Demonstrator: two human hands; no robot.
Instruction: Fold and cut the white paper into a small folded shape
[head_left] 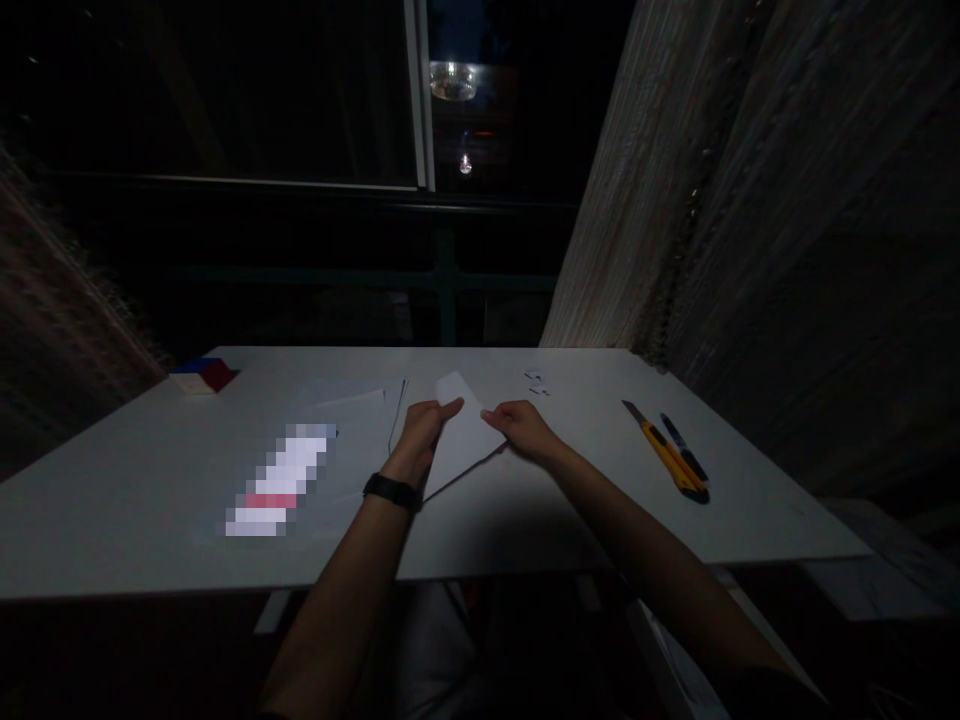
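Observation:
A folded white sheet of paper (pixel 463 430) lies in the middle of the white table (pixel 150 470), tilted up a little at its near edge. My left hand (pixel 421 432), with a black watch at the wrist, grips the paper's left side with curled fingers. My right hand (pixel 523 428) pinches the paper's right edge. Both hands are closed on the same sheet.
A stack of white paper sheets (pixel 352 420) lies left of the hands. A yellow utility knife (pixel 664 452) and a dark pen (pixel 684 447) lie at the right. A red and blue block (pixel 202 375) sits at the far left corner. Small paper scraps (pixel 536 382) lie beyond the hands.

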